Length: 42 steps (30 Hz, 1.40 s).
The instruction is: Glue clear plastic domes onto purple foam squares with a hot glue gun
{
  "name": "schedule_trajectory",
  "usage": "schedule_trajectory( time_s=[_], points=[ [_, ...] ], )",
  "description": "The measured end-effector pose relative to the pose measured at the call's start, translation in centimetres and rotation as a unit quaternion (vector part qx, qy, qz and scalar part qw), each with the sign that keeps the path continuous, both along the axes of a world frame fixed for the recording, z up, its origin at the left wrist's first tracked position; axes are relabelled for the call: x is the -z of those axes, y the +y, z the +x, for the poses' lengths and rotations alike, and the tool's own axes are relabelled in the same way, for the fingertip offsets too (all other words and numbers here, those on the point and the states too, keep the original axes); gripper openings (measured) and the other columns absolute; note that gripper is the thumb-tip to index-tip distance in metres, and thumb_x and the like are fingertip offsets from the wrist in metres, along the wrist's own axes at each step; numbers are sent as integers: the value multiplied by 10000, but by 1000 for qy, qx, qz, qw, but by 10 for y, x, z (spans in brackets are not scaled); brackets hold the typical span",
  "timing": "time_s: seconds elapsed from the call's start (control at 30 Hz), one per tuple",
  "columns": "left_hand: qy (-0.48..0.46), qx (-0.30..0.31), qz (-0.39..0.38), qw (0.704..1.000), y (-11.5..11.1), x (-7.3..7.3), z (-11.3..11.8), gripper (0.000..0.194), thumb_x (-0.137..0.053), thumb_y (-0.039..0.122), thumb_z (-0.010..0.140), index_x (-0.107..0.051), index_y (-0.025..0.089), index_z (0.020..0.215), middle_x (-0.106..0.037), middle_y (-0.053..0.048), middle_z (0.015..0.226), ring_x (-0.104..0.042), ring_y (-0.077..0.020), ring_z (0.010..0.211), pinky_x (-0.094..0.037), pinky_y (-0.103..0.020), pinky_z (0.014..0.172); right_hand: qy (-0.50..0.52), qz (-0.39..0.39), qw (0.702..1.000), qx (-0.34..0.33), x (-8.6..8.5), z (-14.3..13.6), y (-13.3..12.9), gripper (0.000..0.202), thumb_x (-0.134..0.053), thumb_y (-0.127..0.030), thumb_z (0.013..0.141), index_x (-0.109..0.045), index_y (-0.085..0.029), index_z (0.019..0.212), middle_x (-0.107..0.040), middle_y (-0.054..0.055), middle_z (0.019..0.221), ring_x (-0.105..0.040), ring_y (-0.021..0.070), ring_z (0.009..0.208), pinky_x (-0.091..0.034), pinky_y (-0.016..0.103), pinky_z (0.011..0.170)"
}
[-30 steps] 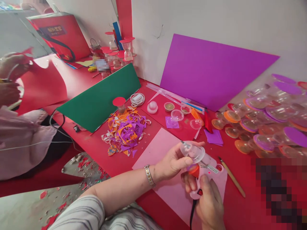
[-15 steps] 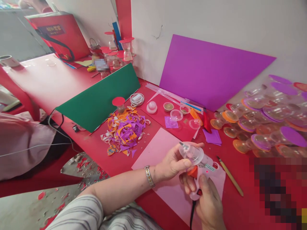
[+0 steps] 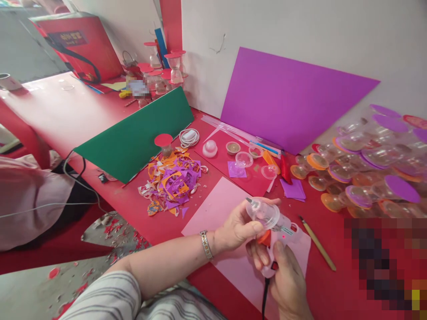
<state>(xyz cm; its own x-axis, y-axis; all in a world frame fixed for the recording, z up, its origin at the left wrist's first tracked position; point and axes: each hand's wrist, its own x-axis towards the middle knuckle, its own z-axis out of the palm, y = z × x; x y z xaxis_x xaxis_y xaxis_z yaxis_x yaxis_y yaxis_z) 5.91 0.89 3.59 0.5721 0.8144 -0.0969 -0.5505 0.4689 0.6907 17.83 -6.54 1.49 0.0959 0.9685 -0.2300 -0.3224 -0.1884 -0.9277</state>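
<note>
My left hand (image 3: 238,229) grips a small clear plastic cup (image 3: 268,215) between thumb and fingers. The cup sits around the front of a clear hot glue gun (image 3: 279,249), whose metal nozzle (image 3: 248,200) shows beyond the cup's narrow end; whether it pierces the plastic I cannot tell. My right hand (image 3: 287,275) is wrapped round the glue gun's handle, the fingers by its orange trigger (image 3: 265,238). A red light glows on the gun's side, and a black cord hangs from the handle. Beneath both hands lies a pink sheet (image 3: 220,209).
Paper scraps (image 3: 176,182) are heaped left of the sheet, before a green board (image 3: 136,138). Beyond lie plastic cups (image 3: 243,159) and purple squares (image 3: 292,190). Right are a wooden-handled tool (image 3: 318,244) and stacked clear hourglass shapes (image 3: 360,164). At far left sits another person (image 3: 36,200).
The whole view shifts slightly left. Both hands keep the same hold on the cup and glue gun, with little movement between them.
</note>
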Motion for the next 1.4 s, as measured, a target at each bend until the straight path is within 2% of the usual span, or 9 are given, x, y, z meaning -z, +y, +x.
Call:
schedule_trajectory(
  time_s=[0.23,0.33,0.43,0.5,0.87,1.13,1.2,1.3,1.4],
  points=[
    [18,-5,37,999,-1,6,1,880,-822,638,600,-574,167,1301,-691,-165,1145,-700,-290,951,-576,-352,773,22,4,1000,5,-1,-3,1,520,-542,-594,891,-507,-204,549,-467,-21,477,-514,132,474,-439,289,523],
    [2,37,27,999,-2,10,0,934,-805,639,632,-491,183,1385,-708,-156,1070,-725,-238,754,-591,-340,683,23,5,1000,3,-2,-2,3,524,-553,-597,880,-521,-200,539,-465,-17,468,-475,121,462,-444,286,516],
    [-19,90,17,996,-3,13,-1,982,-777,640,676,-373,214,1463,-719,-123,967,-669,-157,506,-574,-292,535,25,5,1000,-4,-2,-1,3,540,-552,-604,878,-534,-197,524,-471,-9,460,-442,114,466,-449,286,531],
    [-25,99,17,995,-3,14,-1,985,-764,637,697,-341,215,1479,-719,-111,935,-640,-130,451,-556,-260,491,28,3,1000,-5,-1,0,3,543,-547,-607,880,-534,-197,525,-472,-9,460,-437,114,472,-451,289,545],
    [-35,100,13,994,-4,11,0,956,-769,627,698,-345,221,1453,-707,-71,857,-618,-112,416,-537,-222,453,21,8,999,-27,-2,1,2,553,-519,-609,898,-517,-202,523,-489,-1,475,-445,125,485,-407,290,534],
    [-38,114,7,993,-3,13,0,921,-769,590,725,-343,231,1459,-705,-53,842,-627,-115,438,-548,-234,473,25,-2,1000,10,-3,-1,4,545,-569,-626,854,-522,-200,516,-471,-8,451,-432,114,454,-391,275,492],
    [-55,119,0,991,-1,13,1,873,-776,563,733,-375,250,1443,-708,-56,880,-623,-100,442,-539,-217,474,39,-2,999,8,-4,-2,6,538,-571,-612,855,-517,-200,513,-452,-15,454,-397,103,444,-383,272,486],
    [-89,89,-19,992,1,15,4,804,-794,511,734,-427,274,1409,-686,-115,1114,-639,-83,481,-527,-192,478,45,-3,999,21,-6,-4,9,523,-575,-601,855,-499,-201,525,-411,-35,465,-345,90,441,-386,273,500],
    [-114,80,-26,990,3,18,7,785,-794,479,740,-420,321,1411,-595,-139,1309,-682,-116,521,-511,-191,439,19,2,999,33,-6,-5,8,535,-558,-609,862,-488,-202,521,-411,-29,480,-393,107,483,-403,282,533]
  ],
)
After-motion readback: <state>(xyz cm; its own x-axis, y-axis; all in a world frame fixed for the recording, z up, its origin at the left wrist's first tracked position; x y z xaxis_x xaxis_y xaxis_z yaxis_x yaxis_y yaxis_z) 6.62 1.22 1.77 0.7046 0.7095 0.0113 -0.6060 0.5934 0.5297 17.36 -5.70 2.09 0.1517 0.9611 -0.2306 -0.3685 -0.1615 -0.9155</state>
